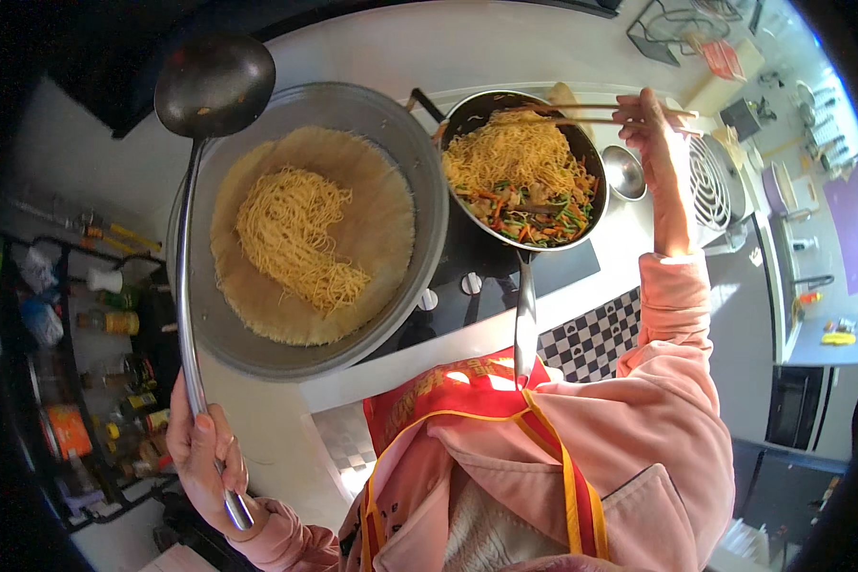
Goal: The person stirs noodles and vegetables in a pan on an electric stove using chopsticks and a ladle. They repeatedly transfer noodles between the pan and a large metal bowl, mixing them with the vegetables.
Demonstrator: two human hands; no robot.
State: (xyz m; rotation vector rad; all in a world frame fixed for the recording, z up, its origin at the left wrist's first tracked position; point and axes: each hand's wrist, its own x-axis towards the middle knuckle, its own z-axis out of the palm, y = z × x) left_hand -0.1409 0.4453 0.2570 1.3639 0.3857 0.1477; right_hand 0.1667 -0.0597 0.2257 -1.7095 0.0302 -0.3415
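My left hand (211, 457) grips the metal handle of a ladle (215, 86), its dark bowl raised at the far left edge of a large steamer pot (440, 236). Inside that pot, thin yellow noodles (286, 236) lie on a round tan cloth (372, 214). My right hand (651, 136) holds wooden chopsticks (586, 114), whose tips reach into the noodles (518, 154) in a frying pan (604, 207). Below those noodles are mixed vegetables (536, 211) with green and orange pieces. The pan's metal handle (525, 314) points towards my body.
Both vessels stand over a black cooktop (486, 286) with white knobs. A small metal bowl (623, 173) sits right of the pan, near a white coiled rack (708, 182). Bottles fill a black shelf (71, 343) at left. A checkered mat (593, 339) lies below the counter.
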